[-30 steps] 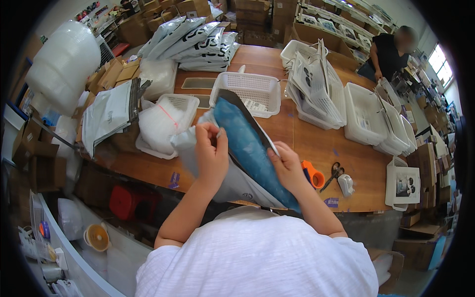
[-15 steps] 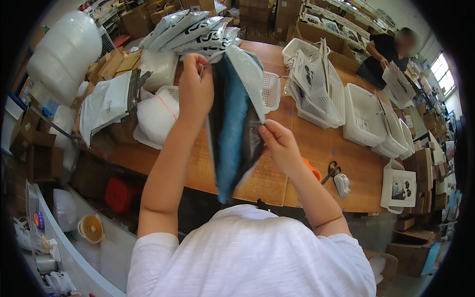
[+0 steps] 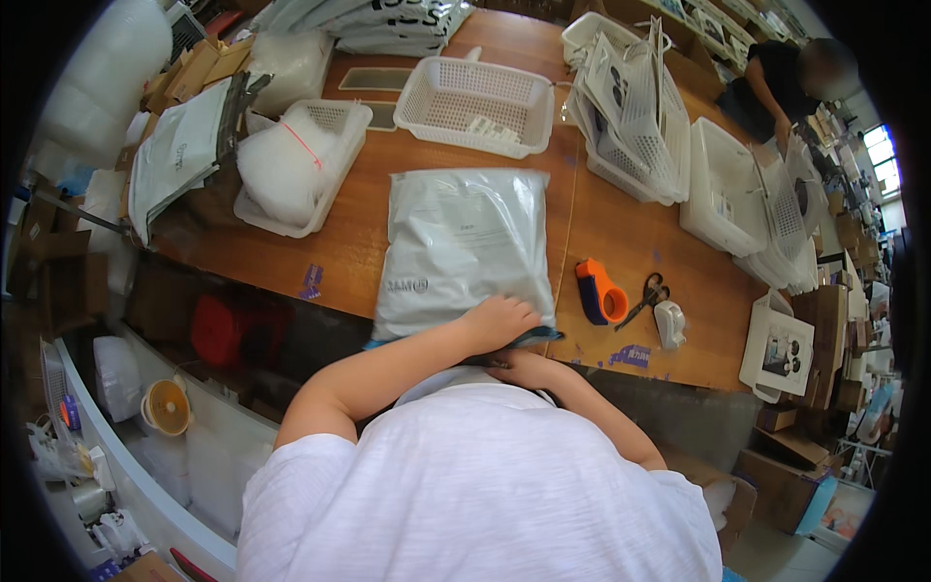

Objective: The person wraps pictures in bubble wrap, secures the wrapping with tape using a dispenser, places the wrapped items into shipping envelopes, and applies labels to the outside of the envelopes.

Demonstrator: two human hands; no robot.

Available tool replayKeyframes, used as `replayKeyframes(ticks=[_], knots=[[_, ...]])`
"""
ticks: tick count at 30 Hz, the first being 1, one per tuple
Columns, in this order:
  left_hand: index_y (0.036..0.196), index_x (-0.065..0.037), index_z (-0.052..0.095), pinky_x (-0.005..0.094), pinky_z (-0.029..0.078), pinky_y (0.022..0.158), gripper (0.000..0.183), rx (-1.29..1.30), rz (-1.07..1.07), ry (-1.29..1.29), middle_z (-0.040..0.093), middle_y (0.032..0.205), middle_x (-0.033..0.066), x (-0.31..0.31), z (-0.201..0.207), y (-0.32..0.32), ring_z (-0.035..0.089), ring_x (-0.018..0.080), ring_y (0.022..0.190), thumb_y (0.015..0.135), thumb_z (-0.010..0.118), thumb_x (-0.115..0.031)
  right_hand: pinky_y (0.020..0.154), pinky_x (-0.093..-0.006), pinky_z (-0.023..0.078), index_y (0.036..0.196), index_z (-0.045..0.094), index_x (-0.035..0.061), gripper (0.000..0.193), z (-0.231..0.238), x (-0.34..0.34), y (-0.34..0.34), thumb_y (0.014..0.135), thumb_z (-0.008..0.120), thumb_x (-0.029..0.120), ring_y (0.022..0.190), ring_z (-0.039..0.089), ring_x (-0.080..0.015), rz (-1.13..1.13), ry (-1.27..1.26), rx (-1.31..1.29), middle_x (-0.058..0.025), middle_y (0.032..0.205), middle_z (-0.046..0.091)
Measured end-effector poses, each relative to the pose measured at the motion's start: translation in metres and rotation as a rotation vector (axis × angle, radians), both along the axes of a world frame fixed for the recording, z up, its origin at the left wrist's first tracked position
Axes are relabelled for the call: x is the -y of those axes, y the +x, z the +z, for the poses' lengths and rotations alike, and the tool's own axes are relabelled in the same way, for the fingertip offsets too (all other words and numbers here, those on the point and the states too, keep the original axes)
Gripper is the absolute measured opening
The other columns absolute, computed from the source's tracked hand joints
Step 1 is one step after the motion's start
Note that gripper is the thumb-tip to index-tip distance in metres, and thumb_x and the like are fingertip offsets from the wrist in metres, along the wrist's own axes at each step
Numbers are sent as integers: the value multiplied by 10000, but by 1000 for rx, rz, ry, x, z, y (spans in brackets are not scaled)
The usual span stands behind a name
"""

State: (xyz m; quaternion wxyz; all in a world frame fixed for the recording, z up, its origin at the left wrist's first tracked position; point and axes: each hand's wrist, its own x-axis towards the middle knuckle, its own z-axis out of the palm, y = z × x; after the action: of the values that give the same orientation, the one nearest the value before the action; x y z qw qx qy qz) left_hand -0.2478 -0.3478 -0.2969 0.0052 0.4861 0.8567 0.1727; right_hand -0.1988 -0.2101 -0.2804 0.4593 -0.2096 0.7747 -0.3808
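- White cloth shirt (image 3: 475, 485), lower centre, nearest; its wearer leans over the table edge.
- Right hand (image 3: 524, 369), lower centre, close to the body at the bag's near edge; partly hidden, so whether it grips or merely touches cannot be told.
- Left hand (image 3: 499, 322), just above, laid palm-down across the bag's near right corner, closed round nothing visible.
- Mailer bag (image 3: 465, 242), pale grey plastic, centre of frame, lying on the wooden table (image 3: 621, 233); blue strip (image 3: 533, 336) along its near edge.
- Hazard, judged: bag close to the table's near edge; a tug towards the body, or the left hand lifting early, could slide it off.
- Hazard, judged: uneven pull by the right hand could crease the loose near edge.
- Tape dispenser (image 3: 599, 289), orange and dark blue, right of the bag; scissors (image 3: 640, 306) beside it. Judged: a sweeping right elbow could knock either.
- White perforated basket (image 3: 470, 144), upper centre, beyond the bag.
- Basket of white wrap (image 3: 291, 155), upper left.
- Stacked baskets (image 3: 669, 145), upper right.
- Co-worker in dark top (image 3: 776, 73), upper right, farthest.
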Motion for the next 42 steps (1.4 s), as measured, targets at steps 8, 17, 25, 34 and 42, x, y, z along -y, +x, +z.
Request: replayKeyframes(ticks=[8,17,25,34,42], knots=[[1216,-106,453,493,279,986,501,291,594,88,391,1284,159,101,-46,77,342,321,1230,771,639,-242,889,-360,398,1148,480,-5,406,-27,-48,-17,800,602,165,1067,509,-274,-639,175,-696,-180,1130,543],[1336,-188,367,512,200,1034,623,33,413,47,267,1418,90,6,-32,20,231,296,1312,782,615,-329,963,-360,351,1249,331,-61,776,-97,-60,-1,638,719,217,1146,435,-341,-796,-79,-341,-250,1227,429],[1371,-237,316,501,80,1071,615,-8,220,-153,216,1457,26,-9,-96,-15,161,239,1348,826,489,-462,626,-427,462,1010,533,29,324,-141,-63,23,752,633,197,712,614,-316,-637,305,-335,-156,700,605],[1368,-215,320,486,139,1066,595,36,197,-102,221,1451,54,-12,-92,-34,203,257,1334,837,502,-414,611,-422,473,822,583,9,272,-119,-68,17,751,648,263,705,626,-308,-634,277,-113,-190,740,621],[1210,-32,399,431,316,966,524,-33,1094,375,390,1230,195,125,-27,34,386,361,1145,723,591,-37,641,-407,496,793,653,49,282,-5,-42,-3,724,668,322,747,625,-302,-62,725,-397,-160,768,640]])
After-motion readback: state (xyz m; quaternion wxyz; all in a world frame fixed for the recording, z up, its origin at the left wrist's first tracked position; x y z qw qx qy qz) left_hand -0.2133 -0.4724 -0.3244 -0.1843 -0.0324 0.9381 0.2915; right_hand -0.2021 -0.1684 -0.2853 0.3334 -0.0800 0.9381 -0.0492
